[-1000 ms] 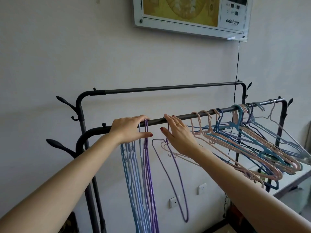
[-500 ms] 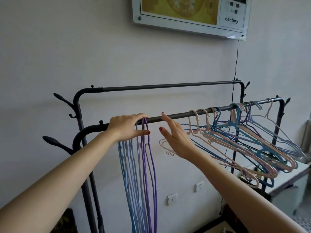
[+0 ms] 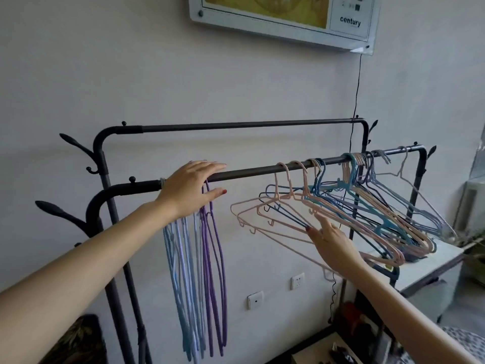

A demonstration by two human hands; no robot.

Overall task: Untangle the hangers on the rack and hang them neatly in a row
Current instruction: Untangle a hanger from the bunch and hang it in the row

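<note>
We are stretching both arms forward. Our left hand [image 3: 190, 189] is lying flat, fingers extended, thumb spread below. Our right hand [image 3: 332, 241] is reaching lower, palm open, fingers pointing up-left.

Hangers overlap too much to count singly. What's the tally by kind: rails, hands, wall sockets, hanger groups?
Rails: 2, back rail and front rail
Hands: 2, left hand and right hand
Wall sockets: 2, lower socket and higher socket
Hanger groups: 2, neat bunch and tangled cluster
Total: 8
</note>
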